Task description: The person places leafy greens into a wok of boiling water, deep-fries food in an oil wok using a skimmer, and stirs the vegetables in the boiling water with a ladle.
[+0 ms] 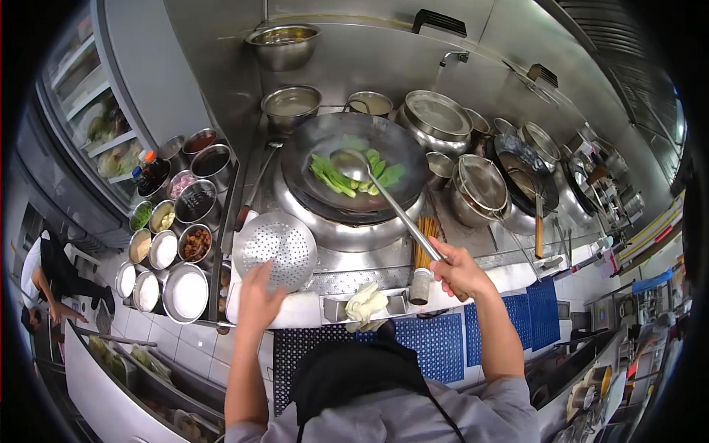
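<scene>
My right hand (459, 273) is closed around the handle of a long metal ladle (406, 221). The ladle's bowl rests among green leafy vegetables (336, 176) in a large dark wok (303, 148), where a little steam shows. At the lower left, my left hand (258, 297) is held over the near edge of a round perforated strainer (275, 244), fingers apart and holding nothing. Whether its fingertips touch the strainer, I cannot tell. Below the wok, a crumpled pale cloth (365, 303) lies over a small metal trough.
Metal pots of seasonings and ingredients (198, 201) stand on the left. A bamboo brush (425, 251) lies beside my right hand. Farther right are a pot with a sieve (481, 184) and a second wok (521, 159). Another person (55, 269) bends down at far left.
</scene>
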`<state>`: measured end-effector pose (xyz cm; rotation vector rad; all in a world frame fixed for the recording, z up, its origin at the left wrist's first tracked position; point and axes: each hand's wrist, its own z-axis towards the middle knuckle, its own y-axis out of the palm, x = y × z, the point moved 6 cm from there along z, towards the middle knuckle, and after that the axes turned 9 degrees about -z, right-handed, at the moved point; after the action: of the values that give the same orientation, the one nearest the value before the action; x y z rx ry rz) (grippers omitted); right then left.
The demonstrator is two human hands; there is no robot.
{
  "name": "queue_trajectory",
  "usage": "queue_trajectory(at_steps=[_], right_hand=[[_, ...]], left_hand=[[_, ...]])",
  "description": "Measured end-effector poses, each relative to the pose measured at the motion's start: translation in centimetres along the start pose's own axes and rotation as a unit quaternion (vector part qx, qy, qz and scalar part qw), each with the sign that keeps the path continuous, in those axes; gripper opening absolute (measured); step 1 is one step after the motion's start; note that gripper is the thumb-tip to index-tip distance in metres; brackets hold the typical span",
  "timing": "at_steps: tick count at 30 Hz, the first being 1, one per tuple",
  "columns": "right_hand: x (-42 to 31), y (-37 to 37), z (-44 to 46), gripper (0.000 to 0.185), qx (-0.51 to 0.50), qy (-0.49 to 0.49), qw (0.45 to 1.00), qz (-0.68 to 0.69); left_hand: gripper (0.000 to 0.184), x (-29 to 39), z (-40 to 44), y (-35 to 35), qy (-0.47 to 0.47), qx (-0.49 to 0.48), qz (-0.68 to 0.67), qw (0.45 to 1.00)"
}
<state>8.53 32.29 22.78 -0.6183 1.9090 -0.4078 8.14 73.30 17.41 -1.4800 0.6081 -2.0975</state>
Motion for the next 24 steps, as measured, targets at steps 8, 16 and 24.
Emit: queue_trajectory(at_steps=[8,16,24], right_hand=[[5.9,7.2,6.0,0.061,0.155,-0.072,0.975,-0.140],[5.9,5.6,0.0,0.051,0.135,-0.030,0.990,-0.019],[1.3,0.6,5.8,0.035,0.111,-0.063,0.991,0.029]], left_hand=[[0.081,9.0,10.6,15.3,0.211,-0.074,0.104,0.969],[0.069,9.8,12.1,16.9,0.196,-0.053,0.122,0.972],[0.063,10.1,12.5,18.3,0.219,-0.052,0.126,0.966]])
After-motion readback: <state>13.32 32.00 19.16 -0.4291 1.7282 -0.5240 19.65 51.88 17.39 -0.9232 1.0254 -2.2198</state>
